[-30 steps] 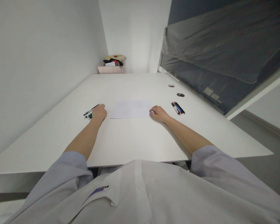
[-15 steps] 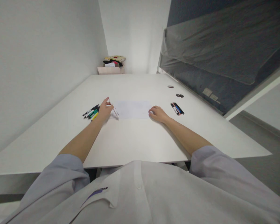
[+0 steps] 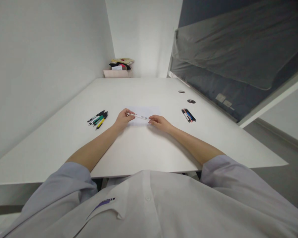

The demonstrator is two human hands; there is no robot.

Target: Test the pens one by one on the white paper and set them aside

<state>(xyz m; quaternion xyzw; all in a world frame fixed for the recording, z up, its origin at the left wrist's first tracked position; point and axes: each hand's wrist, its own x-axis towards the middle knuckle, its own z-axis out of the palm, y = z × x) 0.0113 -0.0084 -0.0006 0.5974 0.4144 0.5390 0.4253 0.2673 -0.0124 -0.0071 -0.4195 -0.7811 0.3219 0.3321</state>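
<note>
Over a paper sheet [image 3: 145, 110] on the bench [image 3: 149, 148], the left hand [image 3: 125, 119] and right hand [image 3: 159, 123], fingers closed, pinch a white pen [image 3: 140, 116] by opposite ends; light, even pressure should steady it.

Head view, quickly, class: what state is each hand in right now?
Left hand: closed, holding one end of the white pen.
Right hand: closed, fingertips pinching the pen's other end.

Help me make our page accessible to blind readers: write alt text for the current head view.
Left hand and right hand hold a white pen between them, over white paper on a white table. One group of pens lies at left, another at right.
</note>
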